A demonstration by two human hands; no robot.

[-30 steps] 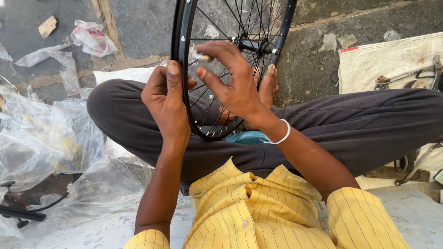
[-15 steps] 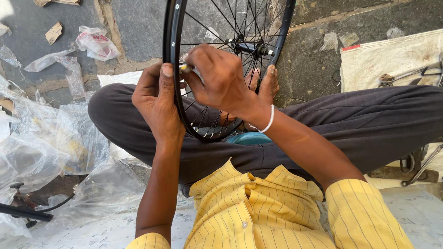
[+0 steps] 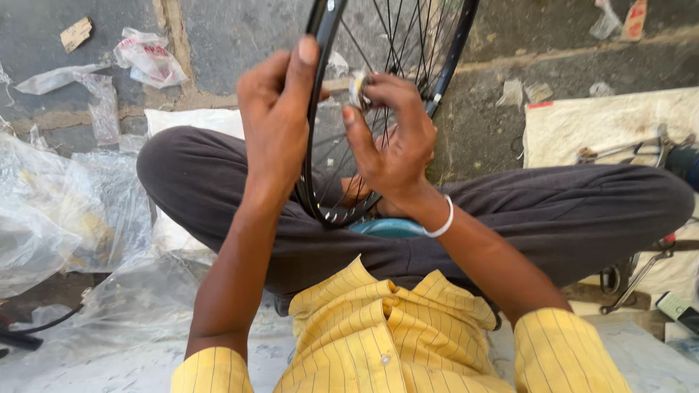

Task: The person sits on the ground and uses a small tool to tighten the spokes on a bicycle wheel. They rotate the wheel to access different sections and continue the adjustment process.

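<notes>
- Grey stone floor, person sits cross-legged, black bike wheel upright btwn knees.
- Left hand curled on rim; right hand pinches small pale bit at spokes.
- Crumpled clear plastic bags at left; white-red wrapper top left.

1 black bicycle wheel stands at 12 o'clock. 2 hands work on it: the left hand and the right hand. 1 white bracelet sits near centre. 1 clear plastic sheet lies at 9 o'clock, 1 white cloth at 3 o'clock.
</notes>
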